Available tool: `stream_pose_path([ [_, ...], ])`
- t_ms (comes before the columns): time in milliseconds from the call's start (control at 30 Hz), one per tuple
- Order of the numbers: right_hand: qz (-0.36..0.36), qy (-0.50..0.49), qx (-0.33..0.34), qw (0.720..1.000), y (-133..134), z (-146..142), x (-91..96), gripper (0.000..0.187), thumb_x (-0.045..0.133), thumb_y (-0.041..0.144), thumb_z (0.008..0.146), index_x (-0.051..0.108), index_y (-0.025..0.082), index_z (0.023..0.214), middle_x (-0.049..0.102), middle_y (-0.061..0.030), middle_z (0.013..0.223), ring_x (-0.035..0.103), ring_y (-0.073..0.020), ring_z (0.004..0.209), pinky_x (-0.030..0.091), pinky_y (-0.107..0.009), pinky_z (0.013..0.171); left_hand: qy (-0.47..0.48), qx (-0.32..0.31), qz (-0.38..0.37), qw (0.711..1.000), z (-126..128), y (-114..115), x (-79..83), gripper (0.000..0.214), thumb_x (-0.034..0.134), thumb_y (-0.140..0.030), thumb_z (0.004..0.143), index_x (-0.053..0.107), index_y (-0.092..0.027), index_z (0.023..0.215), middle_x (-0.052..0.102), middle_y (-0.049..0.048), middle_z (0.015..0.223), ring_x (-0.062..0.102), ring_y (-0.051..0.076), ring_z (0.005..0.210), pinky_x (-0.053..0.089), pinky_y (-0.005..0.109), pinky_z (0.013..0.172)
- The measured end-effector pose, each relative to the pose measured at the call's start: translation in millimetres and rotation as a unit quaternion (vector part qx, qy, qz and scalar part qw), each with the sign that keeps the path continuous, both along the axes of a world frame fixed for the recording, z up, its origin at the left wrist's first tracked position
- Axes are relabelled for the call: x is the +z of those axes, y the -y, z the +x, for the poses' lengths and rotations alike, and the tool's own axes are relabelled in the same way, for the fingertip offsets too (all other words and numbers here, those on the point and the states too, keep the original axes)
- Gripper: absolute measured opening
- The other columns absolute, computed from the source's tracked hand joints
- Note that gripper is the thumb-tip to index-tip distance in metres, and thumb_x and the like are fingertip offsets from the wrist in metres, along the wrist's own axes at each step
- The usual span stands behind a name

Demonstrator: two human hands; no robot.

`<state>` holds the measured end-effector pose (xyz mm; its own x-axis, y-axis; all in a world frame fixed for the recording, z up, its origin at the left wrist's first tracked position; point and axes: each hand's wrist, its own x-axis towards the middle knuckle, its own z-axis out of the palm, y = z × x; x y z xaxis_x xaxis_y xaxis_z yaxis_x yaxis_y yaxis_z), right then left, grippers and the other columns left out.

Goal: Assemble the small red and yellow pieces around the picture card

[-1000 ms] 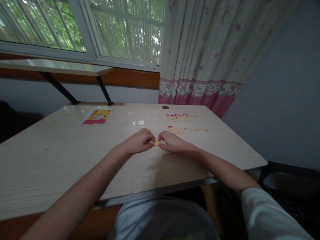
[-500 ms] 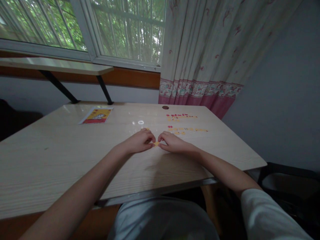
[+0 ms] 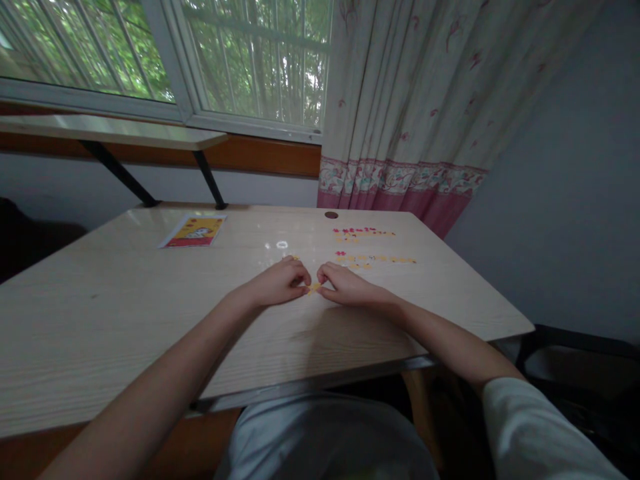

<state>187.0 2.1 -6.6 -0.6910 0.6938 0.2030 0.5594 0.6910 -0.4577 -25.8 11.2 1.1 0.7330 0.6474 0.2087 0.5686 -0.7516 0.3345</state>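
Note:
My left hand (image 3: 284, 283) and my right hand (image 3: 345, 285) face each other low over the table, fingers curled. Between their thumbs and fingertips is a small yellow puzzle piece (image 3: 314, 288), gripped from both sides; whether it is one piece or two joined I cannot tell. Just beyond my left hand lie a few more yellow pieces (image 3: 295, 258), partly hidden by the knuckles. Past my right hand, red and yellow puzzle pieces (image 3: 365, 232) lie in a far row, with a nearer row of mostly yellow pieces (image 3: 380, 259).
A yellow and red picture sheet (image 3: 195, 231) with an animal on it lies at the back left of the wooden table (image 3: 125, 307). A raised shelf (image 3: 115, 131) stands behind it. A round cable hole (image 3: 331, 215) is near the back edge, before the curtain (image 3: 395, 133).
The yellow piece has shifted slightly between my fingertips, and my right hand has moved a touch to the right. The other things lie as before.

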Motion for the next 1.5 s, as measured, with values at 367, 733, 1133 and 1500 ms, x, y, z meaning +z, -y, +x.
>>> stream_pose_path([
  [367, -0.015, -0.034, 0.001, 0.999, 0.3, -3.8, -0.4, 0.005, 0.056, 0.02, 0.08, 0.052, 0.018, 0.081, 0.056, -0.001, 0.081, 0.049, -0.0125, 0.072, 0.037, -0.024, 0.07, 0.004, -0.004, 0.01, 1.0, 1.1, 1.3, 2.0, 0.01, 0.06, -0.02, 0.077, 0.068, -0.017, 0.082, 0.062, 0.0045, 0.078, 0.054, 0.019, 0.081, 0.041, 0.032, 0.08],
  [733, -0.021, -0.105, -0.021, 0.994, -2.5, -5.4, -3.3, 0.017, 0.058, 0.033, 0.083, 0.057, 0.017, 0.081, 0.059, -0.0009, 0.078, 0.049, -0.0113, 0.069, 0.039, -0.023, 0.067, 0.053, -0.011, 0.013, 0.998, 5.2, 4.2, 3.4, 0.02, 0.055, -0.03, 0.085, 0.067, -0.016, 0.076, 0.063, 0.0052, 0.076, 0.054, 0.017, 0.078, 0.041, 0.03, 0.076],
  [1133, 0.043, -0.073, -0.045, 0.995, -1.9, -4.0, 0.2, 0.005, 0.058, 0.017, 0.077, 0.062, 0.017, 0.077, 0.062, -0.0022, 0.076, 0.053, -0.0124, 0.071, 0.04, -0.024, 0.07, 0.078, -0.001, 0.019, 0.997, 6.6, 7.7, 9.2, 0.015, 0.057, -0.025, 0.081, 0.066, -0.017, 0.072, 0.064, 0.0042, 0.074, 0.055, 0.017, 0.076, 0.042, 0.031, 0.074],
  [1500, 0.054, -0.124, -0.061, 0.989, -1.6, -3.9, -2.7, 0.007, 0.057, 0.017, 0.075, 0.063, 0.016, 0.079, 0.063, -0.0026, 0.077, 0.054, -0.0123, 0.07, 0.04, -0.024, 0.068, 0.157, 0.044, -0.021, 0.986, 7.2, 5.3, 7.6, 0.017, 0.055, -0.027, 0.081, 0.064, -0.016, 0.071, 0.065, 0.0046, 0.075, 0.057, 0.017, 0.077, 0.044, 0.03, 0.073],
])
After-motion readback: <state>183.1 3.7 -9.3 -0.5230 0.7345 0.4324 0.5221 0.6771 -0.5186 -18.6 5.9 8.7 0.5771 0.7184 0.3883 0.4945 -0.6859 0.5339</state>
